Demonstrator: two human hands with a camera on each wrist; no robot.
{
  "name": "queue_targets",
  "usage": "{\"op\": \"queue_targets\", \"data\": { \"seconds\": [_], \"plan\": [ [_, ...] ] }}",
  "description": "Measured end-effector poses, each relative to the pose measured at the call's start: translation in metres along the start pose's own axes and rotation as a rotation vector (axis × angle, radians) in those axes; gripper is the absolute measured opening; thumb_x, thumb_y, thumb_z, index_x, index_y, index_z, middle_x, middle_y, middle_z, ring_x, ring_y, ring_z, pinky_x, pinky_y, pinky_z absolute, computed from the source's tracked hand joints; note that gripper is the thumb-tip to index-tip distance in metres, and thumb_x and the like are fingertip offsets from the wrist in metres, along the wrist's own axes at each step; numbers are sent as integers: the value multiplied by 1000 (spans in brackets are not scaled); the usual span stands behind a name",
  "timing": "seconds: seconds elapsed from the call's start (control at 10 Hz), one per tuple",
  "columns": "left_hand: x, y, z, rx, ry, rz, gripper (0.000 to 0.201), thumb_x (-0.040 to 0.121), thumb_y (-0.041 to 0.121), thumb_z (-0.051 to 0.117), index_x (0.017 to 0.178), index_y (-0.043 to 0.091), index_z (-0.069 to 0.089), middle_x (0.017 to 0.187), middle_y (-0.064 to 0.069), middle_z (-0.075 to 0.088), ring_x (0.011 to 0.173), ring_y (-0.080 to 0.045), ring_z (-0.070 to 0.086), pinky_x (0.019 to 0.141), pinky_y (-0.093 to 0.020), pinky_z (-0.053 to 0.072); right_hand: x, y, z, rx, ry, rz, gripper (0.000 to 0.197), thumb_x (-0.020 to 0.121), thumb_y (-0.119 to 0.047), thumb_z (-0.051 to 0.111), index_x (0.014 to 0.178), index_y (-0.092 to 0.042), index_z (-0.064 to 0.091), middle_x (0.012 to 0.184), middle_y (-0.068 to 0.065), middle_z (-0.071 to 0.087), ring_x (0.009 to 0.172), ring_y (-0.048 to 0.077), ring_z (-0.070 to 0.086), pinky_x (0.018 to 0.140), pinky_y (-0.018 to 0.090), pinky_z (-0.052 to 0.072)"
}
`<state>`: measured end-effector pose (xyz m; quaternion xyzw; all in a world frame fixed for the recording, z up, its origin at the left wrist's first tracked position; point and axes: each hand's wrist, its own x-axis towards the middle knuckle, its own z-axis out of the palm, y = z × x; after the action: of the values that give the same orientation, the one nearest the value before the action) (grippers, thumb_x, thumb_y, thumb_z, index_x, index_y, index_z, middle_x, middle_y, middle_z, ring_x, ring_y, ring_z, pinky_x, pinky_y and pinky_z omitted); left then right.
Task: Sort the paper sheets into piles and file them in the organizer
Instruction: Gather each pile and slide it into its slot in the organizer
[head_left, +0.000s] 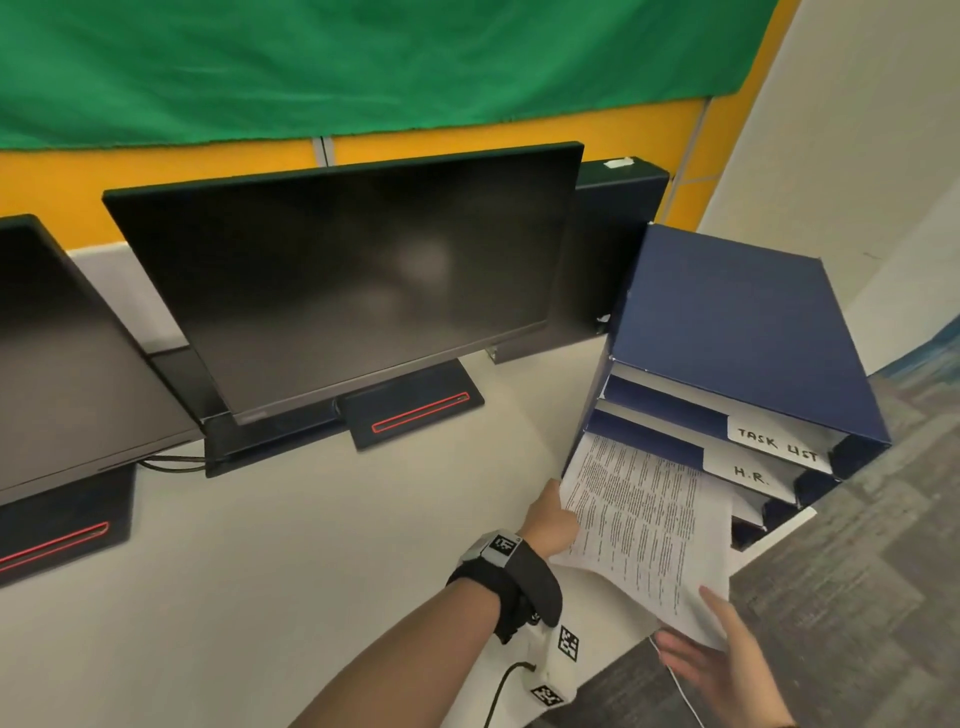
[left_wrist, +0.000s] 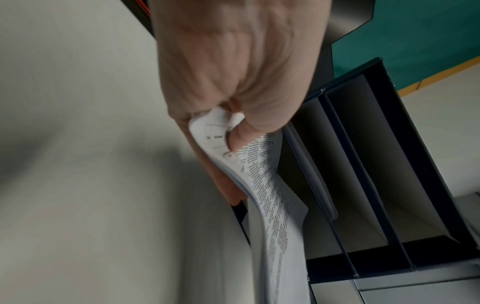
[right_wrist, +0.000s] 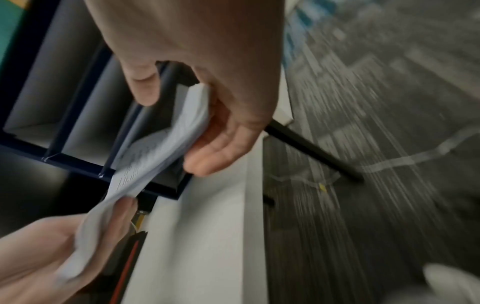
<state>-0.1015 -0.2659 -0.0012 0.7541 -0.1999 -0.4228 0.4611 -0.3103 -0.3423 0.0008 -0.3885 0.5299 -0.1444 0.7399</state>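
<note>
A sheaf of printed paper sheets (head_left: 644, 519) hangs in front of the blue organizer (head_left: 737, 322), its far end at the lowest slot, below the shelves labelled "TASK LIST" and "H.R.". My left hand (head_left: 550, 519) grips the sheaf's left edge. In the left wrist view its fingers (left_wrist: 233, 142) curl round the bent sheets (left_wrist: 270, 205), with the organizer's open slots (left_wrist: 389, 164) just beyond. My right hand (head_left: 727, 660) holds the near right corner, thumb on top and fingers beneath. The right wrist view shows that corner (right_wrist: 182, 123) between thumb and fingers (right_wrist: 215, 156).
The organizer stands at the right end of a white desk (head_left: 260, 571), close to its edge. Two dark monitors (head_left: 353, 291) (head_left: 62, 364) on stands fill the back. Grey carpet (head_left: 857, 571), a black desk leg (right_wrist: 311, 152) and a white cable lie to the right.
</note>
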Motion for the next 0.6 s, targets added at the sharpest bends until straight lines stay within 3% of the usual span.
{"op": "queue_targets", "data": {
  "seconds": [0.1, 0.2, 0.3, 0.4, 0.5, 0.6],
  "plan": [
    [2, 3, 4, -31, 56, -15, 34, 91, 2, 33, 121, 14, 43, 108, -3, 55, 101, -22, 56, 91, -36, 49, -6, 16, 7, 173, -161, 133, 45, 80, -35, 55, 115, -6, 56, 97, 18, 63, 60, 24, 64, 48, 29, 56],
    [-1, 7, 7, -50, 65, -11, 34, 91, 2, 33, 122, 13, 42, 108, -2, 54, 98, -20, 54, 84, -30, 49, -4, 3, 26, 345, -265, 114, 43, 80, -15, 59, 122, -13, 55, 113, 20, 63, 63, 20, 68, 50, 26, 57],
    [-7, 11, 5, -122, 79, 5, 26, 94, 10, 40, 120, 16, 41, 108, -3, 55, 100, -21, 60, 73, -25, 52, 8, -22, 39, 407, -195, 64, 49, 76, 1, 58, 124, -7, 51, 105, 19, 64, 74, 20, 68, 51, 23, 57],
    [-16, 11, -5, -226, 105, -11, 20, 95, 24, 46, 114, 22, 39, 96, 0, 56, 75, -17, 66, 60, -25, 56, 31, -50, 47, 339, -103, 1, 48, 78, -1, 60, 125, -2, 49, 111, 14, 59, 94, 18, 61, 58, 19, 56],
    [-24, -1, -24, -250, 130, -8, 16, 95, 24, 47, 109, 18, 47, 89, -1, 55, 68, -17, 63, 60, -26, 54, 48, -74, 60, 579, -107, 73, 61, 80, -14, 70, 133, -3, 42, 126, 8, 54, 100, 16, 59, 76, 21, 55],
    [-37, -21, -44, -269, 134, 6, 13, 95, 23, 50, 103, 15, 52, 88, -5, 57, 67, -19, 63, 61, -28, 54, 69, -93, 69, 409, -12, -16, 44, 90, -28, 59, 129, -11, 51, 124, 5, 61, 120, 24, 52, 100, 31, 42]
  ]
}}
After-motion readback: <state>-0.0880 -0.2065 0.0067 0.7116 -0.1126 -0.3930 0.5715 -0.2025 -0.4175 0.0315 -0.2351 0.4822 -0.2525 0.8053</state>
